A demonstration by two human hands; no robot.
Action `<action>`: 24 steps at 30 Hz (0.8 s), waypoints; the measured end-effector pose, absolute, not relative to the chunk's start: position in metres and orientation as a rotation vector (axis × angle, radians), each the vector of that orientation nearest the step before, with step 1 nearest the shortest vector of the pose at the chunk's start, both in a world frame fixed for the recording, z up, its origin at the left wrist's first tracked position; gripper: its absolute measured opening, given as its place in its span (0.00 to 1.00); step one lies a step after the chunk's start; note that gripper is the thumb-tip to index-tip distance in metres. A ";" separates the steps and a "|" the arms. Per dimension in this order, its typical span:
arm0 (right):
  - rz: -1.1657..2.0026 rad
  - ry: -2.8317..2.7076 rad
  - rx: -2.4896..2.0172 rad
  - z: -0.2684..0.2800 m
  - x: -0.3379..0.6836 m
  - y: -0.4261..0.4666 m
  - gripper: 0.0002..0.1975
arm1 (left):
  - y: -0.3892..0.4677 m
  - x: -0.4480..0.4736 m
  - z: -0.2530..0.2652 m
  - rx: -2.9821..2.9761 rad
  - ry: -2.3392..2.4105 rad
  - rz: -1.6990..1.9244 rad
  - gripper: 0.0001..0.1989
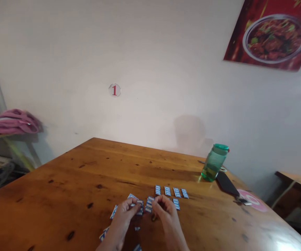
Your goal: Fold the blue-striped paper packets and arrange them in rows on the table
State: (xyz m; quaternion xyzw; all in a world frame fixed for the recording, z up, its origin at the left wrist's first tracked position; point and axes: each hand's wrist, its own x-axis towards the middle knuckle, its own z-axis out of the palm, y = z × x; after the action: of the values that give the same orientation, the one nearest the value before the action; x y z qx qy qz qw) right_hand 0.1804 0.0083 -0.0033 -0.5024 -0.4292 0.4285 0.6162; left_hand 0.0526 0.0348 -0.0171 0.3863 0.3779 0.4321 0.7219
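Both hands pinched on cards: left hand (pixel 125 208), right hand (pixel 163 206) | cards (pixel 171 191) spread flat on surface (pixel 87 174), row just beyond your fingers | likely light, thin, slick, bendable | lift by edges, fingertips only.

Wooden table (pixel 69 181), glossy orange-brown with dark knots. Lying on it: small blue-and-white striped cards (pixel 171 191) in a row near the middle, more scattered at the near edge (pixel 104 234). At the far right corner, a green water bottle (pixel 214 162) standing upright, a black flat object (pixel 227 184) just beside it, and a pink round sticker (pixel 254 201).
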 end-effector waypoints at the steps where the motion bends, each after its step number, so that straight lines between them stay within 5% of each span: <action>1: 1.002 -0.980 -1.142 -0.002 0.181 0.007 0.15 | 0.034 0.052 -0.015 0.835 0.830 0.958 0.18; 7: 1.051 -1.093 -1.168 -0.004 0.178 0.008 0.11 | 0.034 0.053 -0.011 0.814 0.830 0.928 0.19; 24: 0.509 -1.373 -1.378 -0.018 0.167 0.007 0.07 | 0.034 0.040 -0.003 0.799 0.851 1.041 0.06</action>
State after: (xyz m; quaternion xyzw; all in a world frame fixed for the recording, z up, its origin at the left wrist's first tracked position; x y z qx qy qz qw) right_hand 0.1666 0.0073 -0.0184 -0.5788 -0.5764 0.2136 0.5358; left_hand 0.0397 0.0341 -0.0033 0.3599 0.3836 0.4691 0.7094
